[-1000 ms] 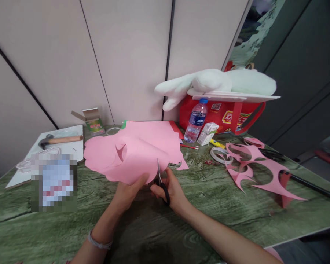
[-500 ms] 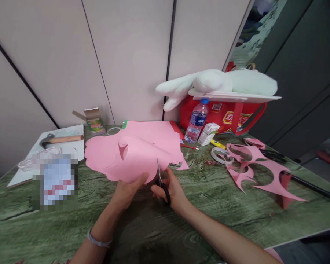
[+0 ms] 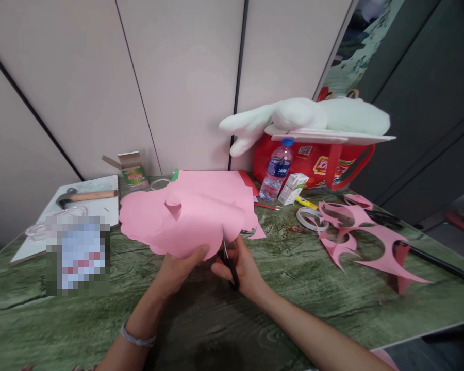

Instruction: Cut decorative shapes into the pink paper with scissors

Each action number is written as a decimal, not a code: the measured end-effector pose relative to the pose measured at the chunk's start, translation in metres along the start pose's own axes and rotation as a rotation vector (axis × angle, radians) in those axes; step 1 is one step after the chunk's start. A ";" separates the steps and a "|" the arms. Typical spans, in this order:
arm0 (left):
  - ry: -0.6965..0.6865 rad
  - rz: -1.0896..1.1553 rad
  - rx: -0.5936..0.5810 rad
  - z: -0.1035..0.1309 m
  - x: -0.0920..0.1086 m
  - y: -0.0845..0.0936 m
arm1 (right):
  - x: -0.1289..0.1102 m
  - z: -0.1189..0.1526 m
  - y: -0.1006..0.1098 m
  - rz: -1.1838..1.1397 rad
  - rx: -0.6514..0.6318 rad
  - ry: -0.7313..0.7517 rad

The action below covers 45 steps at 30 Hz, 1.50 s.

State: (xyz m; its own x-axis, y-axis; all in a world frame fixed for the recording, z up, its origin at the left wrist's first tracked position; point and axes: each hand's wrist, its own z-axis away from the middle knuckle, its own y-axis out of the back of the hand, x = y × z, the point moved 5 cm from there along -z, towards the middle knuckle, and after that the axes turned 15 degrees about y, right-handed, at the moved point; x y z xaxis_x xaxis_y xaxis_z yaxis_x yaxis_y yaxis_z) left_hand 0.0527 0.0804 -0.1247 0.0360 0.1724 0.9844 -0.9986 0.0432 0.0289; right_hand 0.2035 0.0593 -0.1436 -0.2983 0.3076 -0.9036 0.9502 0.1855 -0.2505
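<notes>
A large sheet of pink paper [image 3: 195,221] with a scalloped left edge is gripped at its near edge by my left hand [image 3: 181,270], the thumb on top. A small flap curls up near the sheet's middle. My right hand [image 3: 242,270] is closed around the black handles of a pair of scissors [image 3: 229,263]. Their blades point away from me and meet the paper just right of my left thumb. More pink paper [image 3: 212,180] lies behind the sheet. The fingers of my left hand under the paper are hidden.
On the left, a hammer [image 3: 88,196] lies on a white board [image 3: 110,188], near an opened small box [image 3: 135,175]. At the right are pink offcuts [image 3: 382,229], a tape roll [image 3: 311,219], a water bottle [image 3: 276,170] and a red bag [image 3: 313,159] under a white plush toy [image 3: 305,116].
The scissors have moved very slightly, with the blades closer together. The paper right of them has shifted a little to the right, and the curled flap has changed shape.
</notes>
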 end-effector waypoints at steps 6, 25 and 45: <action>0.006 -0.026 -0.009 0.000 -0.001 0.000 | 0.000 0.000 0.001 -0.030 0.041 -0.027; 0.038 0.110 -0.019 0.001 0.005 -0.002 | -0.001 0.000 0.002 0.060 0.032 -0.010; 0.021 0.221 -0.013 0.002 0.012 -0.005 | -0.002 -0.001 0.001 0.084 0.017 -0.028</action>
State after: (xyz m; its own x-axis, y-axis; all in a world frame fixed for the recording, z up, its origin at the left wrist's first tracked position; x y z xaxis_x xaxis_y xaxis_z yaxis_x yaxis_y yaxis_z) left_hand 0.0578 0.0799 -0.1130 -0.1832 0.1996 0.9626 -0.9817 0.0150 -0.1899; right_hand 0.2051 0.0597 -0.1418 -0.2153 0.2946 -0.9311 0.9731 0.1444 -0.1793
